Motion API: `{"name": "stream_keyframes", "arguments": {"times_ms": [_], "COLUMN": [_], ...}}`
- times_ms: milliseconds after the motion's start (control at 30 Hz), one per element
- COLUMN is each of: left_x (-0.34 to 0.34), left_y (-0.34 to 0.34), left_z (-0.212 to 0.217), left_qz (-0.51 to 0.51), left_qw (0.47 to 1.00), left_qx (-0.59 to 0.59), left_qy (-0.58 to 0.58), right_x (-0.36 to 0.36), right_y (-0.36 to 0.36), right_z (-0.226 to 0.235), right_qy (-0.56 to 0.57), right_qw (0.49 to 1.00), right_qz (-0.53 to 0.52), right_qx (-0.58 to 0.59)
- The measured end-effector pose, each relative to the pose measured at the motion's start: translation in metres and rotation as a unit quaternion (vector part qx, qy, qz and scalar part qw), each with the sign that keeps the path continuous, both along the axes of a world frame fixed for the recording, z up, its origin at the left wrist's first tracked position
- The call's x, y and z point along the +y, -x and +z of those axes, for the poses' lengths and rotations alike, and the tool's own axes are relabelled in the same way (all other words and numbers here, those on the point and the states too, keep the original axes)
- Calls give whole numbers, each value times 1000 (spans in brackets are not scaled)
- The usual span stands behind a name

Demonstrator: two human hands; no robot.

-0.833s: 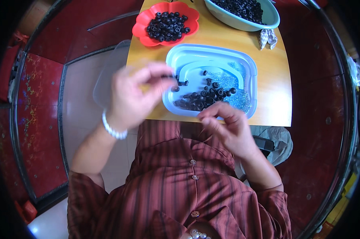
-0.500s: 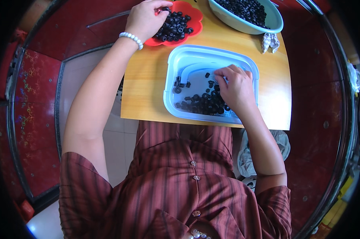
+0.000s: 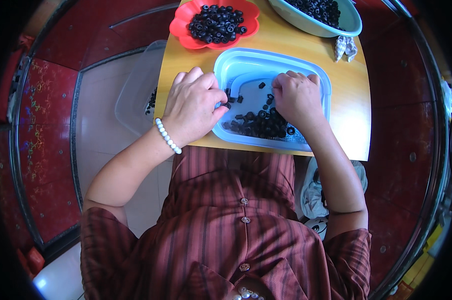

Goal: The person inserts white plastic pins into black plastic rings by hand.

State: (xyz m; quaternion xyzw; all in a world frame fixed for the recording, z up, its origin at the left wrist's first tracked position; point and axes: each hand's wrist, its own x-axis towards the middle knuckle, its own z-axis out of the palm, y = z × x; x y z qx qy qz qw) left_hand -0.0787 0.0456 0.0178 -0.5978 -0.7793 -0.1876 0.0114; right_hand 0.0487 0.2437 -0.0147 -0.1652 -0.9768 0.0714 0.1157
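Note:
A pale blue plastic tub [image 3: 273,56] with several small black ring-like parts [image 3: 266,124] in it sits in front of me. My left hand [image 3: 192,102], with a white bead bracelet [image 3: 167,136], reaches over the tub's left rim. Its thumb and forefinger close around a small black part [image 3: 227,104] near some loose ones. Inside the tub's right side, my right hand [image 3: 298,100] is closed with its fingertips pinched together. What those fingertips hold is hidden. Beyond the tub, a red flower-shaped bowl [image 3: 181,37] holds many black rings.
A light green basin [image 3: 306,26] full of black parts stands at the far right of the wooden table [image 3: 351,120], beside a crumpled cloth [image 3: 346,48]. To the left, lower down, is a clear plastic container [image 3: 131,95]. A plastic bag [image 3: 313,195] lies below the table's right side.
My left hand has come from the red bowl back toward me to the tub's left rim, where its fingers close on a black part. The right hand stays pinched over the tub.

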Motion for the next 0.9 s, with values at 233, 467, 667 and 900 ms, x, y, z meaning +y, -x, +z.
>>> {"name": "stream_keyframes", "arguments": {"times_ms": [233, 467, 667, 900], "left_x": [11, 17, -7, 4], "left_y": [-2, -15, -9, -18], "left_z": [-13, -18, -9, -17], "left_qz": [49, 46, 37, 45], "left_qw": [997, 997, 999, 998], "left_qx": [26, 19, 36, 38], "left_qy": [-59, -61, 13, -5], "right_x": [-1, -6, -25, -47], "right_y": [-6, -14, -8, 13], "right_z": [4, 5, 16, -4], "right_qy": [67, 66, 87, 11], "right_qw": [995, 994, 995, 999], "right_qz": [-35, -9, 33, 45], "right_qx": [61, 86, 47, 9]}}
